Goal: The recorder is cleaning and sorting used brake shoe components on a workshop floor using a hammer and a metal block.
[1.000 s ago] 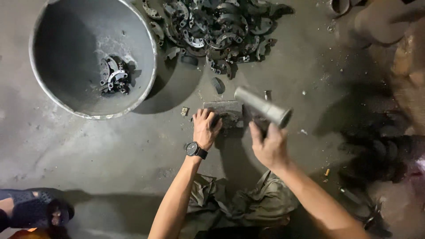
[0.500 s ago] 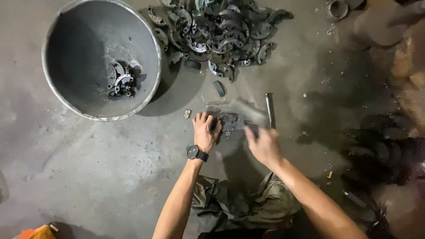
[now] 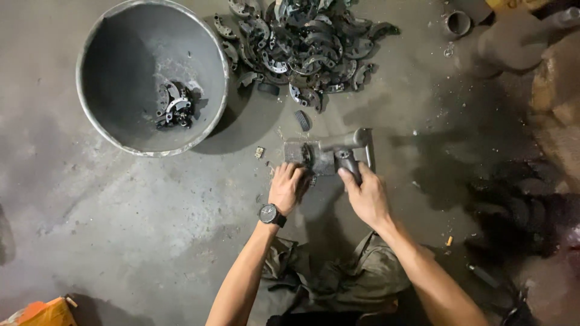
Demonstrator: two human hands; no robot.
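R hand (image 3: 367, 196) fingers gripping hammer (image 3: 345, 151), L hand (image 3: 287, 187) fingers pinning metal part (image 3: 305, 156)

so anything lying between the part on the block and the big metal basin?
Nothing large. The part, under the left hand, has bare concrete toward the basin; only a small chip lies there. The scrap pile lies off that line. The right hand grips the hammer.
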